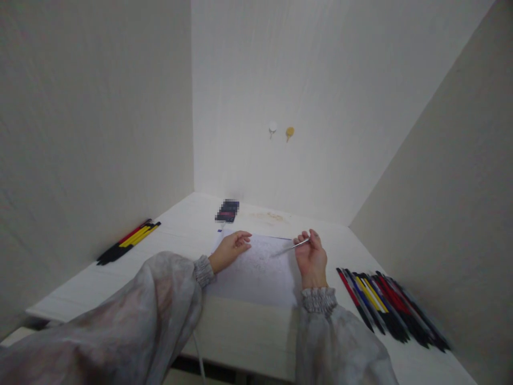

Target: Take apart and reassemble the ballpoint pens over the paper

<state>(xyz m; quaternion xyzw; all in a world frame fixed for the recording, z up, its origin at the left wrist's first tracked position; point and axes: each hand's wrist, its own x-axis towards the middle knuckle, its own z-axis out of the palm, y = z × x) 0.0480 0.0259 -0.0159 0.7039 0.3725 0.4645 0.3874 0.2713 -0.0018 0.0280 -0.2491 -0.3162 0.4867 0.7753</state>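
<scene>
A white sheet of paper (260, 272) with faint scribbles lies on the white desk (248, 331) in front of me. My left hand (230, 248) rests on the sheet's left edge, fingers loosely curled, holding nothing that I can see. My right hand (310, 256) is at the sheet's right edge, fingers pinched round a thin silvery pen (290, 247) that slants down to the left with its tip over the paper.
A row of several pens (390, 307) in red, black, blue and yellow lies to the right. A smaller bunch of pens (128, 241) lies at the left by the wall. A blurred dark object (227, 210) sits behind the paper. Walls enclose three sides.
</scene>
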